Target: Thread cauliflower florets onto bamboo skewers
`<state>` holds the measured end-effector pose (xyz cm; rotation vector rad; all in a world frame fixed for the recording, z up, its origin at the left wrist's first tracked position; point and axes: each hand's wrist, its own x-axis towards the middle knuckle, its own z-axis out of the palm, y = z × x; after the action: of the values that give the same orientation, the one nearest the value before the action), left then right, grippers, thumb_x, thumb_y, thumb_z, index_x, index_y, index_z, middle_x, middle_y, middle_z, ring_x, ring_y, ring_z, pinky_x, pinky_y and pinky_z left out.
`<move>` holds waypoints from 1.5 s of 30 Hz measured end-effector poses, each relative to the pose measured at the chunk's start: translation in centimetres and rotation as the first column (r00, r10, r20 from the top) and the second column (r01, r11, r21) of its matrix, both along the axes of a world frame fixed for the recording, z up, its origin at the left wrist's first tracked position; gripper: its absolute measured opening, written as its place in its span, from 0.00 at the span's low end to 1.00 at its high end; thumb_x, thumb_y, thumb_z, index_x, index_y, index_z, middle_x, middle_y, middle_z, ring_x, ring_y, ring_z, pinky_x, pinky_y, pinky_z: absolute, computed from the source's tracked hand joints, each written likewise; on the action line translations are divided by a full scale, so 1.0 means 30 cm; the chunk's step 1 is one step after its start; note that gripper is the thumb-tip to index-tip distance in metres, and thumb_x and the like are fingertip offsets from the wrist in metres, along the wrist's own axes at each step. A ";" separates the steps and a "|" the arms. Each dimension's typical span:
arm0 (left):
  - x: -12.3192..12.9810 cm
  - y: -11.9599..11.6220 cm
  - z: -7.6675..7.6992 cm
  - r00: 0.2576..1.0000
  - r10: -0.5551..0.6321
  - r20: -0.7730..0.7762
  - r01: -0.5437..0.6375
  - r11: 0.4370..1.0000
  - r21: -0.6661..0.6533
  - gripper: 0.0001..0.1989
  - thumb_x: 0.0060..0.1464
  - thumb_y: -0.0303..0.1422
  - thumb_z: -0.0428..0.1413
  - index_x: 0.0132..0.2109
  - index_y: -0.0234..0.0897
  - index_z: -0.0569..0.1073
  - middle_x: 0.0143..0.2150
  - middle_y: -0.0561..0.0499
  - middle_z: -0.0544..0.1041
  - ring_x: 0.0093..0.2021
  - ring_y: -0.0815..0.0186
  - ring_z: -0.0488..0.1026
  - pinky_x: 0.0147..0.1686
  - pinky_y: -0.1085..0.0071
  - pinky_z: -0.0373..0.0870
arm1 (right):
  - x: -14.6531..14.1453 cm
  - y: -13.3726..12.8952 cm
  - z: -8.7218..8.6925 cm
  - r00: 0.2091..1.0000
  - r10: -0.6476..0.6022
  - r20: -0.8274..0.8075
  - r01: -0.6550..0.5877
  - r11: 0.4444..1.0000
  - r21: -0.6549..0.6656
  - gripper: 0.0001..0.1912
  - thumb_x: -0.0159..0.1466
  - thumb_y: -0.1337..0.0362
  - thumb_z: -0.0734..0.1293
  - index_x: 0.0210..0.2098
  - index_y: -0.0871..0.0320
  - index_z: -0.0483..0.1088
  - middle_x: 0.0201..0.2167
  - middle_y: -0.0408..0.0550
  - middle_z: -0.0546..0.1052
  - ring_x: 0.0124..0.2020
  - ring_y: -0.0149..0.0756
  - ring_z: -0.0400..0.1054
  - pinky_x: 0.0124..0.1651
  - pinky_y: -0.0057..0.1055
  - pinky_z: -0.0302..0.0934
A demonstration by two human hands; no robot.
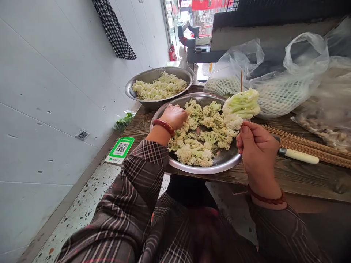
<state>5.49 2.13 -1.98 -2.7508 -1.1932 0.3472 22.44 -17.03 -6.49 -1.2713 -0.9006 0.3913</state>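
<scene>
Loose cauliflower florets [210, 140] lie in a wide steel bowl [216, 169] at the table's front edge. My left hand [174, 115] reaches over the bowl's left side, down among the florets; its fingertips are hidden, so I cannot tell what they grasp. My right hand [257, 144], at the bowl's right rim, is closed round a wooden skewer [241, 81] that stands upright. Pieces of cauliflower [242, 104] are threaded on that skewer above my fist, and its bare tip sticks out on top.
Behind stands a second steel bowl [129, 91] with skewered cauliflower [161, 87]. A bundle of skewers [330, 156] and a knife with a pale handle [301, 156] lie right. Plastic bags [285, 89] fill the back right. A green QR-code card [120, 149] sits at the left edge beside the wall.
</scene>
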 end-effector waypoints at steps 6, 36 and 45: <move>-0.010 0.035 -0.023 0.875 0.002 0.484 0.031 0.998 -0.061 0.10 0.54 0.27 0.56 0.39 0.36 0.83 0.40 0.45 0.82 0.42 0.60 0.75 0.48 0.62 0.69 | 0.002 0.001 0.000 1.000 0.001 0.015 -0.002 1.000 0.009 0.12 0.68 0.53 0.67 0.40 0.55 0.77 0.19 0.37 0.67 0.18 0.27 0.59 0.19 0.24 0.53; -0.173 -0.029 0.024 0.992 0.123 -0.003 -0.122 0.989 0.088 0.23 0.58 0.29 0.54 0.59 0.51 0.77 0.56 0.43 0.72 0.52 0.54 0.76 0.51 0.63 0.69 | 0.031 0.013 -0.035 0.994 0.048 0.095 -0.047 0.999 -0.018 0.18 0.69 0.51 0.64 0.43 0.57 0.78 0.19 0.38 0.70 0.21 0.30 0.64 0.25 0.25 0.58; -0.167 -0.024 0.078 0.634 0.310 0.708 -0.040 0.928 -0.371 0.06 0.51 0.29 0.61 0.35 0.34 0.72 0.34 0.49 0.75 0.38 0.63 0.77 0.39 0.67 0.72 | 0.035 0.018 -0.038 0.988 0.042 0.149 -0.038 0.999 -0.027 0.19 0.69 0.51 0.64 0.44 0.58 0.78 0.19 0.38 0.71 0.21 0.30 0.64 0.25 0.25 0.58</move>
<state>0.48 1.41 0.37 -3.1671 -1.7117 -0.7895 23.48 -16.48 -7.63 -1.3193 -1.0521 0.3428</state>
